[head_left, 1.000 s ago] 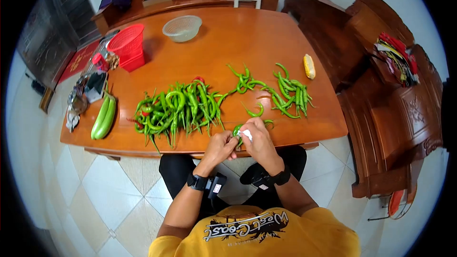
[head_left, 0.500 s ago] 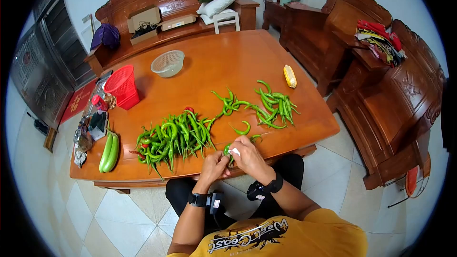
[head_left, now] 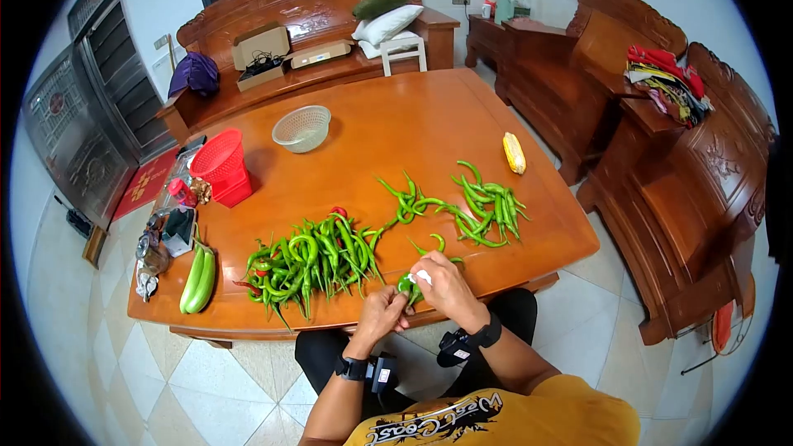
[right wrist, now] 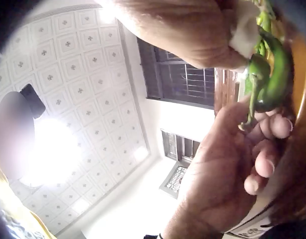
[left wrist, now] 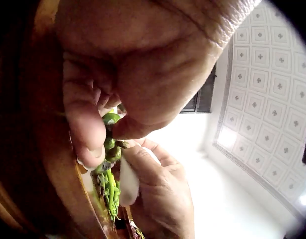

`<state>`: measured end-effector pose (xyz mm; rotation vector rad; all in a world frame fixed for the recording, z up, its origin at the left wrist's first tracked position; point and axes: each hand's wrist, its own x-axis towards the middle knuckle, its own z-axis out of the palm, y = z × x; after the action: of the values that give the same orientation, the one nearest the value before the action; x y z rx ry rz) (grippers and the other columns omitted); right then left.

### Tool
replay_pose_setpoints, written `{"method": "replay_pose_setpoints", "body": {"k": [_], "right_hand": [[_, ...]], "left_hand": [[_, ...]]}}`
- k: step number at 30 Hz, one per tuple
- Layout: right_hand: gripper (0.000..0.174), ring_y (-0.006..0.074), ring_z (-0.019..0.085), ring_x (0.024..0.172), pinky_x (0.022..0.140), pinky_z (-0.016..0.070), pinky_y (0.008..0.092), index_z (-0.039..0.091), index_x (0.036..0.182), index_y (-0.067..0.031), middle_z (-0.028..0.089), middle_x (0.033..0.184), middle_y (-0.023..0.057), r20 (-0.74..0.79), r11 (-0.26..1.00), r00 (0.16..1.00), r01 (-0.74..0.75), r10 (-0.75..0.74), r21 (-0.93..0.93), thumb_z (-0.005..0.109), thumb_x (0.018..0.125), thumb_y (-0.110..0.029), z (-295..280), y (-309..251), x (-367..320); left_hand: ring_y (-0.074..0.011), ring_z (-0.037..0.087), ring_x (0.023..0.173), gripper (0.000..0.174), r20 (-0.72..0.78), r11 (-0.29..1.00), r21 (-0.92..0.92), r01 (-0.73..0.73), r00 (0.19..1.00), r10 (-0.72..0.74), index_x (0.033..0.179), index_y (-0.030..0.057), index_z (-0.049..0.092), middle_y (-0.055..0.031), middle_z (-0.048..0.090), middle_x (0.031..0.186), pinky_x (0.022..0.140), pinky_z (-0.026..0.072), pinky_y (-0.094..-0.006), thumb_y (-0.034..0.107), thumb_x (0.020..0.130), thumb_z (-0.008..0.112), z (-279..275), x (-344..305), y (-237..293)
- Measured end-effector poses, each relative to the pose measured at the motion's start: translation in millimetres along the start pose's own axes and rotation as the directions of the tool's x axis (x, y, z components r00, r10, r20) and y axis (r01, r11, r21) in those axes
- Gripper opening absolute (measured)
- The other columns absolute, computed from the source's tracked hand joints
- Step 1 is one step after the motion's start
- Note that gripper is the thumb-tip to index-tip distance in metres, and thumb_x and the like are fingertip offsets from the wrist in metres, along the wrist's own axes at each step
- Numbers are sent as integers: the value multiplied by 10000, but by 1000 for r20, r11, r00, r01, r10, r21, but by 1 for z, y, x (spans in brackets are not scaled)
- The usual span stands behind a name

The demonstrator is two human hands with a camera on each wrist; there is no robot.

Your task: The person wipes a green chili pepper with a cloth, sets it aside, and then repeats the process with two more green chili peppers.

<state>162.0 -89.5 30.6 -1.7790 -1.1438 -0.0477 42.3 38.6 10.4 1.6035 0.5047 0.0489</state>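
At the table's near edge my left hand (head_left: 380, 314) pinches green chili peppers (right wrist: 278, 67) between thumb and fingers. A curved stem hangs beside its fingertips in the right wrist view. My right hand (head_left: 446, 285) grips a small white piece that looks like tissue (left wrist: 128, 181), held right against the peppers. In the head view both hands partly hide the peppers. A big heap of green chilies (head_left: 310, 260) with a few red ones lies to the left of the hands. Beyond the right hand lies a smaller pile of green chilies (head_left: 487, 211).
A light green eggplant pair (head_left: 198, 281) lies at the left edge, near jars and a red basket (head_left: 219, 161). A pale colander (head_left: 301, 130) stands toward the back. An ear of corn (head_left: 514, 153) lies at the right edge. Wooden benches (head_left: 644, 198) surround the table (head_left: 380, 116).
The head view has tilted up and shifted, bringing more of the room into sight. Both hands stay together over the peppers, the right still holding the white piece against them.
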Motion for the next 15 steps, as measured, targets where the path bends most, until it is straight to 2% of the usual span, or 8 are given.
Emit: {"method": "replay_pose_setpoints", "body": {"k": [6,15], "right_hand": [[102,386,604,879,765,493,419,619,933,29,594,929,191,60,999,997,-47,47,-3,637,836,1,3,-7,-4],[107,384,604,879,775,492,416,623,931,27,596,923,188,63,1000,998,-11,12,-16,642,828,4,5,-11,-14]], "left_hand": [[-117,631,526,271,20,1000,-15,19,1000,-19,876,-39,591,-74,676,730,461,513,-239,204,974,522,-1,1,4],[-129,639,517,256,-6,1000,-18,-26,1000,25,865,-51,596,-79,670,713,445,518,-250,176,964,529,0,3,-3]]}}
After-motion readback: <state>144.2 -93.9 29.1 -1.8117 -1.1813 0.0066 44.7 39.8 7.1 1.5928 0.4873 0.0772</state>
